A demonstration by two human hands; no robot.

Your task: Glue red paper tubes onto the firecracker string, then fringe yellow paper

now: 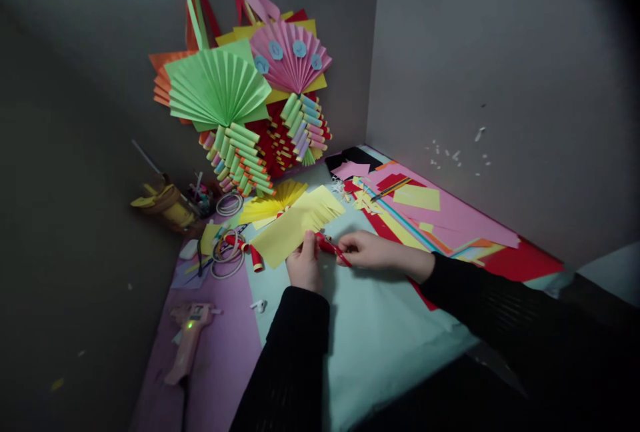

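Observation:
My left hand (304,265) is closed on a sheet of yellow paper (280,239), pinching its lower edge with the thumb on top. Narrow slits run into the far right end of the sheet, leaving a fringe. My right hand (361,249) grips a pair of red-handled scissors (343,259) just right of the left thumb. The blades are hard to make out. Behind the sheet lies a pleated yellow paper fan (280,200). Small red paper rolls (257,259) with yellow ends rest left of the sheet.
Green (220,85) and pink (290,52) paper fan hangings with small paper rolls hang at the back. A glue gun (190,342) with a lit green light lies at left, near an earbud (259,306) and tape rings (227,255). Coloured paper (465,222) and a pencil (393,188) lie at right.

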